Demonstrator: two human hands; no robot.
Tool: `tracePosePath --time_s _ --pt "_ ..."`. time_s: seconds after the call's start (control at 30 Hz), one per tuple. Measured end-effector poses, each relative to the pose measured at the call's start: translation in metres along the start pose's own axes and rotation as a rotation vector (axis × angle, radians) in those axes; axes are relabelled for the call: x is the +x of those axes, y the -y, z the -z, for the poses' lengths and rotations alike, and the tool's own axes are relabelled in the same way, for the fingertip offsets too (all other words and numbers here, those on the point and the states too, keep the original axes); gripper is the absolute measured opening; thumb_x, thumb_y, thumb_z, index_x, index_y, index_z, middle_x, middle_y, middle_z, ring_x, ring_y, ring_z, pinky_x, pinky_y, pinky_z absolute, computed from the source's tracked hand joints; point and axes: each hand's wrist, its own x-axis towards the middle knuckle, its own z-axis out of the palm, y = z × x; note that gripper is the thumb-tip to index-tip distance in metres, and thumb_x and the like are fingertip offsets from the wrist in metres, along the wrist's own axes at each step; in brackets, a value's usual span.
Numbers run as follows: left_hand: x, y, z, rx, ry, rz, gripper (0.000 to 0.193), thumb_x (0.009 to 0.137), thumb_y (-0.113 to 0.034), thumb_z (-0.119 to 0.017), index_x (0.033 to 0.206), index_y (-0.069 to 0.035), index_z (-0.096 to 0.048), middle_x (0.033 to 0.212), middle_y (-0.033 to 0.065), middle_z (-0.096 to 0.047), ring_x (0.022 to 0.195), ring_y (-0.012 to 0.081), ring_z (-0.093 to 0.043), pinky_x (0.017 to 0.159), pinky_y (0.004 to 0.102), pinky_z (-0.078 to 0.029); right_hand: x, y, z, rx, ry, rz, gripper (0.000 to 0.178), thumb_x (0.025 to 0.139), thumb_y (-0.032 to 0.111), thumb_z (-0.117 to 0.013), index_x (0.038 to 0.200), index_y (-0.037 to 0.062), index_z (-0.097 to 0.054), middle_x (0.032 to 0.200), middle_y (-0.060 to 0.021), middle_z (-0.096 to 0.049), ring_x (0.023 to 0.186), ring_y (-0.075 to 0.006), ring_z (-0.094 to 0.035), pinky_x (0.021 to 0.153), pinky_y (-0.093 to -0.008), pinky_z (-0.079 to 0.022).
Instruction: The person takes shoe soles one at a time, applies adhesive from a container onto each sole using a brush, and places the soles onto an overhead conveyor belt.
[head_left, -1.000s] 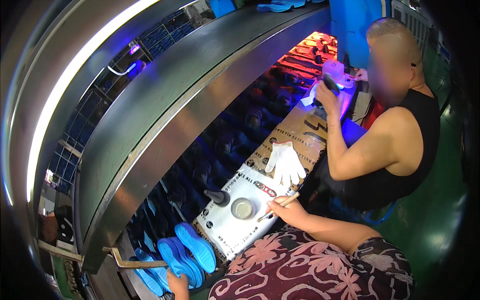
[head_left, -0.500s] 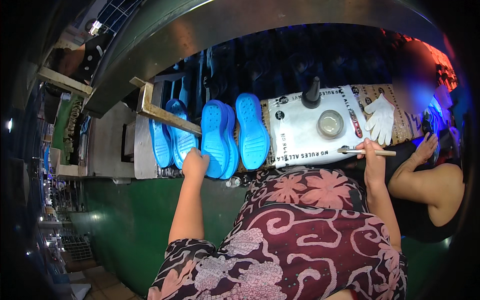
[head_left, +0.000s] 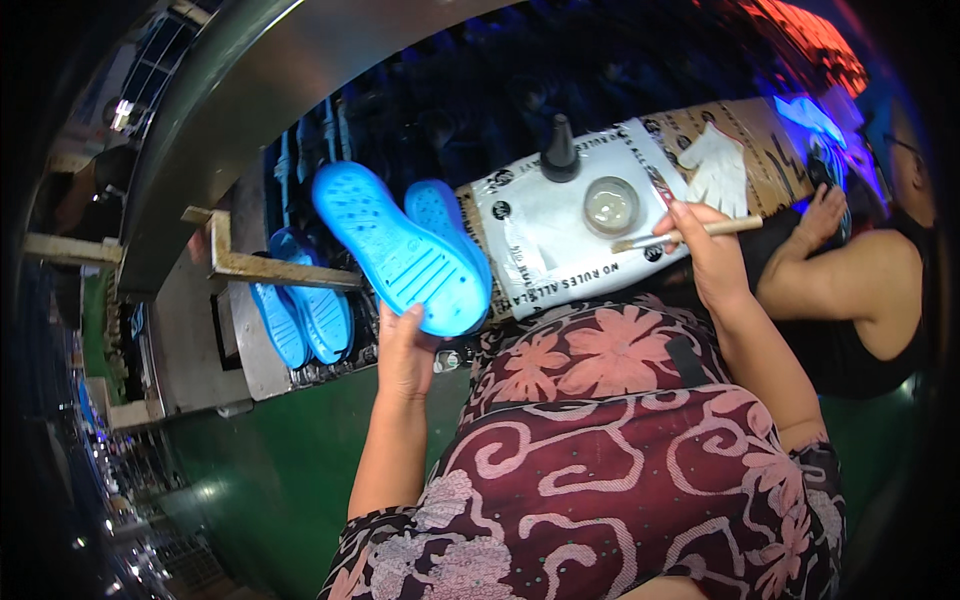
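Note:
My left hand [head_left: 405, 350] grips the near end of a bright blue shoe sole [head_left: 395, 245], thumb on its upper face. The sole is raised and tilted, with holes at its far end and ridges toward my hand. Behind it, another blue sole [head_left: 430, 205] is partly covered. In my right hand [head_left: 708, 245] is a paintbrush [head_left: 650, 243] with a pale wooden handle, its bristles pointing left over the white sheet [head_left: 535, 275]. Near the bristles stands a glass jar [head_left: 610, 207] of cloudy liquid.
A rusty metal bar [head_left: 285, 270] extends over more blue soles [head_left: 325, 315] at the left. On the sheet stands a black cone-topped bottle [head_left: 560, 155]; a white glove [head_left: 716, 170] lies farther right. Another person's arm [head_left: 850, 285] is close by on the right.
My left hand has taken hold of a blue sole and lifted it from the stack, tilting it. The brush stays in my right hand. The whole view has shifted and turned.

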Motion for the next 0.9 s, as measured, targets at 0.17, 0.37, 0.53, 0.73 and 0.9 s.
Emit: tracePosePath --time_s 0.17,0.37,0.53,0.73,0.9 --pt "0.005 0.015 -0.065 0.351 0.088 -0.171 0.062 0.080 -0.005 -0.058 0.133 -0.002 -0.026 0.121 0.0149 -0.047 0.105 0.0219 -0.054 0.084 0.0354 -0.049 0.002 0.045 -0.014 0.032 0.206 0.130 0.034 0.093 0.026 -0.053 0.074 0.0007 -0.065 0.072 -0.0042 -0.061 0.068 -0.0104 -0.053 0.066 -0.0233 -0.043" --pt "0.009 0.017 -0.101 0.454 0.200 -0.479 0.058 0.079 0.005 -0.055 0.130 0.001 -0.027 0.117 0.0157 -0.049 0.106 0.0224 -0.054 0.094 0.0357 -0.041 -0.003 0.034 -0.030 -0.269 0.209 0.607 0.027 0.087 0.018 -0.057 0.065 0.0043 -0.064 0.059 -0.0056 -0.059 0.059 -0.0207 -0.053 0.067 -0.0321 -0.040" --pt "0.008 0.020 -0.108 0.473 0.204 -0.542 0.056 0.076 0.006 -0.057 0.125 0.003 -0.031 0.112 0.0148 -0.052 0.100 0.0209 -0.056 0.089 0.0336 -0.045 0.001 0.031 -0.032 -0.344 0.170 0.675 0.027 0.087 0.018 -0.057 0.064 0.0054 -0.064 0.058 -0.0048 -0.058 0.058 -0.0216 -0.052 0.069 -0.0329 -0.040" --pt "0.011 0.023 -0.101 0.556 0.198 -0.635 0.054 0.074 0.005 -0.058 0.122 0.004 -0.034 0.106 0.0143 -0.054 0.093 0.0209 -0.059 0.084 0.0327 -0.047 0.001 0.025 -0.028 -0.420 0.156 0.679 0.029 0.086 0.019 -0.058 0.061 0.0053 -0.063 0.055 -0.0065 -0.054 0.058 -0.0235 -0.050 0.071 -0.0337 -0.040" --pt "0.011 0.021 -0.101 0.559 0.162 -0.629 0.053 0.075 0.004 -0.059 0.122 0.005 -0.034 0.104 0.0143 -0.056 0.090 0.0197 -0.060 0.083 0.0320 -0.048 0.002 0.028 -0.030 -0.397 0.124 0.685 0.027 0.085 0.019 -0.059 0.062 0.0049 -0.063 0.055 -0.0069 -0.054 0.058 -0.0237 -0.050 0.071 -0.0340 -0.040"
